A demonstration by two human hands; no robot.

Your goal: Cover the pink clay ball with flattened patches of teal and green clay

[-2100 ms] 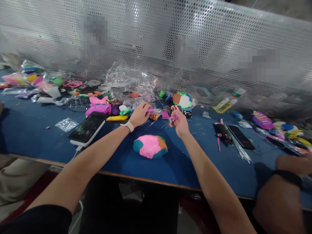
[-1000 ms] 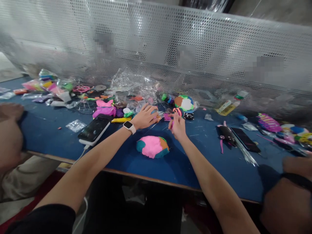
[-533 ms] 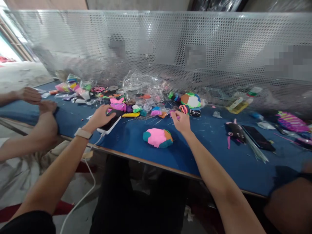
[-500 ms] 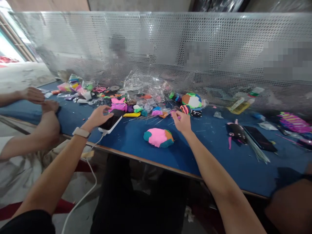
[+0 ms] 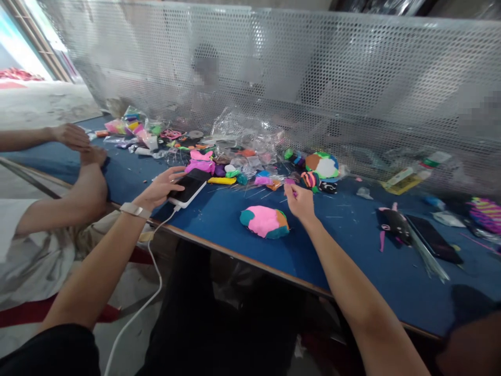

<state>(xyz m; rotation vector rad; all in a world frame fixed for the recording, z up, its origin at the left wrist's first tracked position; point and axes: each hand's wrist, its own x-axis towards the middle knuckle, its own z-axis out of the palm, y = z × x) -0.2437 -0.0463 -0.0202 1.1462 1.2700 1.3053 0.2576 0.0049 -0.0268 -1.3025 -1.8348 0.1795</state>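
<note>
My left hand (image 5: 161, 188) rests at the near-left side of a black-screened device in a white casing (image 5: 190, 188), its fingers apart and some touching the screen. A white cable (image 5: 154, 256) runs from that casing down off the table. My right hand (image 5: 300, 202) is closed in a pinch on a small purple piece of clay (image 5: 289, 181), just above the tabletop. Between my hands, nearer the table edge, lies a rounded clay lump (image 5: 264, 221) in pink, teal and orange; neither hand touches it.
A blue table (image 5: 219, 224) stands against a perforated metal panel (image 5: 250, 68). Clear plastic wrappers (image 5: 242, 130) and clay pieces line the back. Rightward lie a black clay figure (image 5: 394, 225), a phone (image 5: 432, 237) and a bottle (image 5: 415, 175). Another person's hands (image 5: 72, 137) are at left.
The camera view has shifted, so the table's things sit farther right. My left hand's fingers have spread more over the device. My right hand keeps its pinch beside the clay pieces.
</note>
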